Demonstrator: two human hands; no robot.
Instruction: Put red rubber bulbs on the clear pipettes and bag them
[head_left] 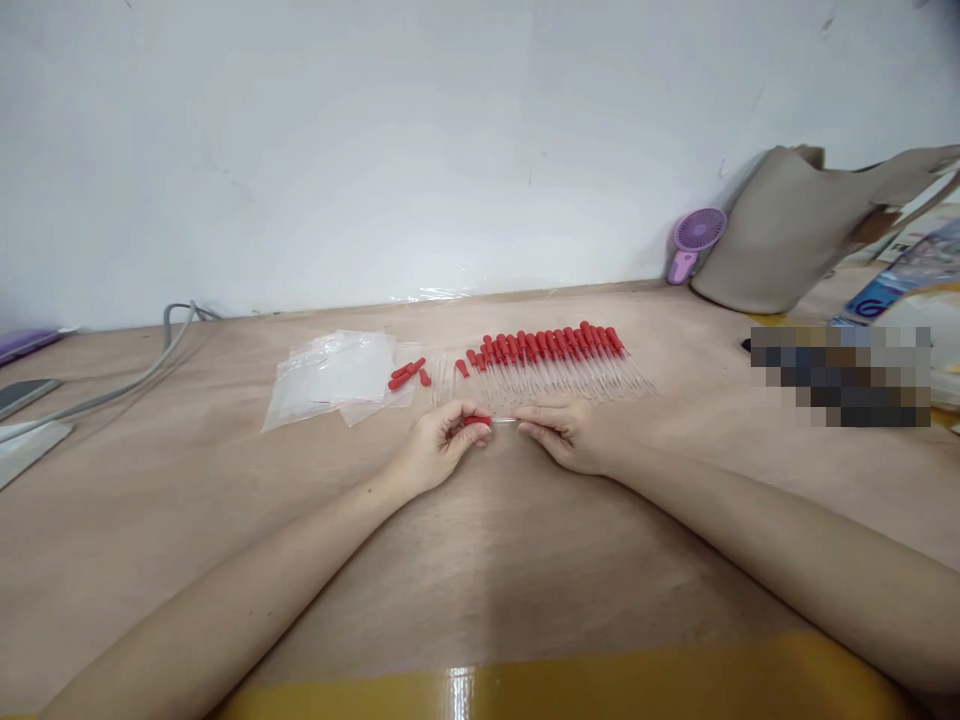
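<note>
My left hand point(441, 445) is closed around a red rubber bulb point(475, 421) at the end of a thin clear glass tube point(504, 421). My right hand point(564, 434) pinches the other end of that tube, so both hands hold one dropper just above the wooden table point(480, 560). Right behind my hands lies a row of several finished droppers with red bulbs point(551, 352). Left of the row lie a few loose red bulbs point(409, 374), and some bare glass tubes point(442, 378) rest between them and the row.
Clear plastic bags point(337, 378) lie at the left of the bulbs. A grey cable point(142, 375) and flat devices sit at the far left. A purple hand fan point(694, 243), a beige bag point(795, 230) and packaging stand at the right. Yellow tape point(570, 690) edges the table front.
</note>
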